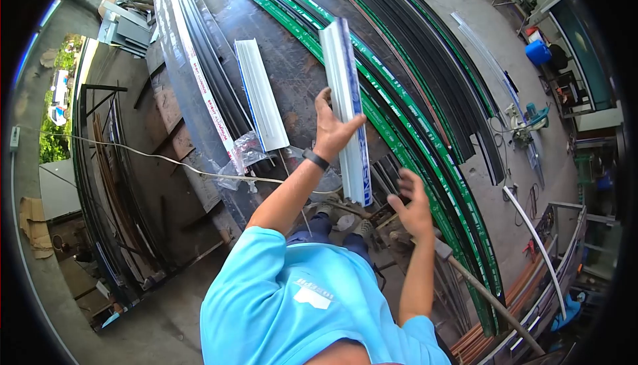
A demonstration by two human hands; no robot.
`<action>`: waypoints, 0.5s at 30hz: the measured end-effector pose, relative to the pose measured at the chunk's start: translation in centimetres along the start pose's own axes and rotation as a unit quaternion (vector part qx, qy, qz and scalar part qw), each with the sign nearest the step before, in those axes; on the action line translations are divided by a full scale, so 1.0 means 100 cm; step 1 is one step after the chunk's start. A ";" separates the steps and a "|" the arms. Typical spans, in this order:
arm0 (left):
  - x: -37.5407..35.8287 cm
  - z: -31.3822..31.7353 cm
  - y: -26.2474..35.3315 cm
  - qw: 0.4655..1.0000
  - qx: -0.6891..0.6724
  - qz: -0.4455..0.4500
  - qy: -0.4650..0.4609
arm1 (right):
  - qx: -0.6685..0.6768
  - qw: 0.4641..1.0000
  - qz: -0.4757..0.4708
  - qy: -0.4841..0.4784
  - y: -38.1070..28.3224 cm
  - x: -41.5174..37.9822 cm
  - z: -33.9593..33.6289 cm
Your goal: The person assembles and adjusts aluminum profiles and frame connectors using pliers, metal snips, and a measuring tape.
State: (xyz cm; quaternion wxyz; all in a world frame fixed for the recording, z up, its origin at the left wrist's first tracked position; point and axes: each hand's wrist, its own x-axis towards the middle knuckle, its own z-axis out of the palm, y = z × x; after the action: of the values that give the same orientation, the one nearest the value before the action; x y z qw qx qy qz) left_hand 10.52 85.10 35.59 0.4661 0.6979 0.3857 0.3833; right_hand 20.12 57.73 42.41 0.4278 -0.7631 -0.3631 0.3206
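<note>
My left hand (334, 126) is wrapped round a short white aluminium profile (345, 109) with blue film along its right edge. The profile is raised above the dark table (286, 39), its upper end over the green-wrapped bars. To the right of the profile's lower end, my right hand (413, 205) is apart from it, with fingers spread and nothing in them. A second short white profile (261, 96) lies on the table, left of my left hand. Crumpled clear plastic (249, 152) sits by its lower end.
Long green-wrapped bars (399, 109) and black bars (425, 59) run across the table. More long profiles (199, 66) lie at the left, and a thin white cable (166, 159) crosses there. A metal pipe (488, 296) is at lower right, near my right arm.
</note>
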 end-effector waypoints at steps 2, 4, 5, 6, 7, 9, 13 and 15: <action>-0.025 -0.011 0.042 0.996 -0.037 0.000 -0.084 | 0.190 0.981 -0.030 0.012 0.005 0.033 0.024; -0.045 -0.020 0.060 0.982 -0.075 0.040 -0.168 | 0.322 0.944 -0.065 0.026 -0.009 0.060 0.032; -0.054 -0.022 0.064 0.975 -0.062 0.082 -0.199 | 0.341 0.937 -0.072 0.024 -0.019 0.070 0.033; -0.060 -0.025 0.067 0.964 -0.047 0.124 -0.228 | 0.361 0.929 -0.079 0.021 -0.026 0.078 0.037; -0.063 -0.029 0.071 0.953 0.002 0.186 -0.237 | 0.330 0.940 -0.066 0.061 -0.027 0.083 0.044; -0.058 -0.048 0.078 0.947 -0.070 0.126 -0.286 | 0.423 0.899 -0.015 0.112 -0.029 0.086 0.049; -0.031 -0.087 0.053 0.951 -0.153 0.046 -0.266 | 0.450 0.880 -0.030 0.146 -0.023 0.091 0.023; -0.031 -0.098 0.039 0.958 -0.158 0.004 -0.239 | 0.449 0.877 -0.040 0.164 -0.027 0.089 0.012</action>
State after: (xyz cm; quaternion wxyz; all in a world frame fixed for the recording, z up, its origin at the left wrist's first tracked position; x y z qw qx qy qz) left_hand 1.15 84.79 41.36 0.6470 0.6884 0.1950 0.2636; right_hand 23.10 66.62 42.71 0.7904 -0.5156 -0.1351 0.3020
